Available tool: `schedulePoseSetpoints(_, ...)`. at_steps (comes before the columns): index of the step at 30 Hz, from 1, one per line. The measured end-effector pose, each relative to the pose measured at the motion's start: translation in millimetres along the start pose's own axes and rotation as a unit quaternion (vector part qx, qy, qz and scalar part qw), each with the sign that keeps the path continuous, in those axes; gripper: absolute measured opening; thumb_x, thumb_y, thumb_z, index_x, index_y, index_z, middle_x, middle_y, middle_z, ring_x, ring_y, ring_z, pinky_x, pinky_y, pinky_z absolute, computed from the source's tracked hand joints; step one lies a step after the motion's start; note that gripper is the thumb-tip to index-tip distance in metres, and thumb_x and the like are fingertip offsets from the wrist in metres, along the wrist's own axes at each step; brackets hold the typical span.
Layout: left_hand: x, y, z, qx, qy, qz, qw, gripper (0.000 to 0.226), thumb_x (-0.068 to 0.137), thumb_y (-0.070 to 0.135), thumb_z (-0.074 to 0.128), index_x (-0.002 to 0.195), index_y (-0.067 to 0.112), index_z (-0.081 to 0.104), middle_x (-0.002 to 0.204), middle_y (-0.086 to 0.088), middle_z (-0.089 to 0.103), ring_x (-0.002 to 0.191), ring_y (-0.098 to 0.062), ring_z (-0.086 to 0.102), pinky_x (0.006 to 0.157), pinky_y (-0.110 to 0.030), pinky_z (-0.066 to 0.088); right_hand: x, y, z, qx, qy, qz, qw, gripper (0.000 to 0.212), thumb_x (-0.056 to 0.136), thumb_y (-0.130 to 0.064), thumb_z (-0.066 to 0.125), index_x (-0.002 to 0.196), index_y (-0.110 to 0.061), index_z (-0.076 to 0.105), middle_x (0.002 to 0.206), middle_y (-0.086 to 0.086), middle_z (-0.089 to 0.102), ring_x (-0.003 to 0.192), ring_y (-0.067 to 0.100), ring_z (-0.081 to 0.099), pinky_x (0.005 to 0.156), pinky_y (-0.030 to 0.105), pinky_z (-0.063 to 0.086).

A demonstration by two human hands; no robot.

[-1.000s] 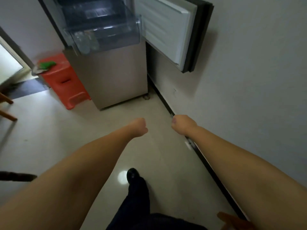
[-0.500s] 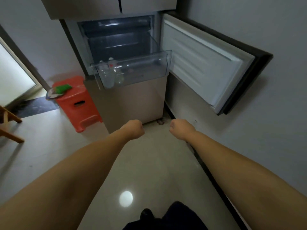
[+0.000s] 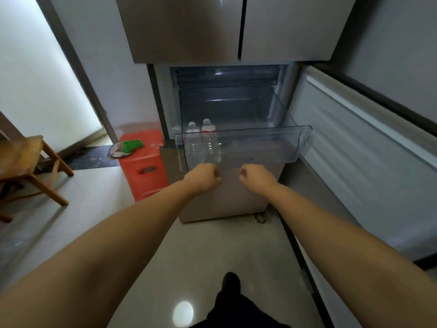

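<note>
Left arm [image 3: 106, 252]: bare along its whole visible length, narrowing toward the wrist.
Right arm [image 3: 343, 237]: bare likewise, from the frame's edge to the wrist.
Left hand [image 3: 203, 177]: bare.
Right hand [image 3: 256, 177]: bare.
Trouser leg [image 3: 236, 311]: dark, near black. The cloth is loose, its folds lost in dim light.
Shoe [image 3: 231, 284]: dark, rounded toe — faint sheen.

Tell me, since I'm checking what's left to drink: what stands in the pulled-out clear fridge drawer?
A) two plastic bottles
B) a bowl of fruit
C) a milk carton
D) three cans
A: two clear bottles with pale caps stand upright, side by side, at the left end of the drawer.
</note>
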State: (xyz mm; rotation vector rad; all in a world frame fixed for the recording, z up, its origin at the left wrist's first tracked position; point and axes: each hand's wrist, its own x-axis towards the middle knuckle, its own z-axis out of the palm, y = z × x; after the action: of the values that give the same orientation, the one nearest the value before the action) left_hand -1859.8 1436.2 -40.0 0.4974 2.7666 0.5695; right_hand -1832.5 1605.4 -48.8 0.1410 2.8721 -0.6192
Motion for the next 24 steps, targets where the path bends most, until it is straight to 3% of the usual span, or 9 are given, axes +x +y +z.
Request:
schedulePoseSetpoints(5,88.2,-2.4,-63.8,-0.035,0.116,-0.009,0.993,0.022,0.092,0.019,0.048,0.101,0.013,0.068,0.103,-0.009,0.068,0.096,-0.028,0.063,0.086,-0.039,0.052,106.1,-34.4,-48.6,-0.007,0.067,-0.055,0.996,0.027,0.092,-0.022,0.046,0.107,-0.019,0.068,0.113,0.008,0.068,0.104,0.029,0.062,0.085,0.038,0.052)
schedulePoseSetpoints(7,117.7,-2.8,-85.0,-0.077,0.151,-0.029,0.985,0.022,0.092,0.016,0.049,0.101,0.010,0.068,0.101,-0.006,0.067,0.091,-0.024,0.062,0.082,-0.034,0.052,140.2,-42.8,-68.5,0.001,0.086,-0.071,0.994,0.026,0.092,-0.022,0.046,0.105,-0.018,0.069,0.111,0.009,0.069,0.101,0.030,0.062,0.084,0.040,0.053)
schedulePoseSetpoints(10,151.4,-14.0,-87.4,-0.124,0.119,-0.090,0.981,0.025,0.092,0.014,0.050,0.107,0.004,0.067,0.102,-0.007,0.068,0.088,-0.024,0.064,0.079,-0.032,0.052,174.9,-44.6,-78.1,0.013,0.077,-0.070,0.995,0.026,0.093,-0.021,0.046,0.107,-0.017,0.068,0.111,0.007,0.068,0.101,0.028,0.062,0.082,0.037,0.051)
schedulePoseSetpoints(15,210.9,-39.1,-75.4,-0.224,-0.008,-0.261,0.939,0.045,0.095,0.021,0.051,0.134,-0.001,0.043,0.122,-0.014,0.059,0.112,-0.029,0.057,0.093,-0.037,0.048,242.1,-39.0,-58.2,0.060,-0.008,-0.025,0.998,0.021,0.092,-0.014,0.051,0.101,-0.007,0.068,0.108,0.012,0.069,0.097,0.027,0.062,0.084,0.034,0.049)
schedulePoseSetpoints(20,248.3,-55.5,-67.3,-0.288,-0.052,-0.311,0.904,0.050,0.094,0.006,0.048,0.141,0.003,0.031,0.131,-0.016,0.052,0.112,-0.026,0.051,0.090,-0.033,0.043,283.4,-35.6,-35.4,0.126,-0.186,0.075,0.972,0.020,0.094,-0.019,0.052,0.098,-0.004,0.065,0.086,0.014,0.064,0.078,0.025,0.061,0.063,0.030,0.049)
schedulePoseSetpoints(24,265.9,-61.6,-56.3,-0.327,-0.052,-0.348,0.877,0.041,0.095,0.008,0.049,0.134,0.001,0.040,0.125,-0.015,0.055,0.110,-0.026,0.055,0.093,-0.034,0.047,310.9,-30.2,-16.2,0.163,-0.265,0.139,0.940,0.025,0.093,-0.025,0.056,0.110,-0.008,0.064,0.090,0.008,0.065,0.075,0.018,0.062,0.062,0.031,0.056)
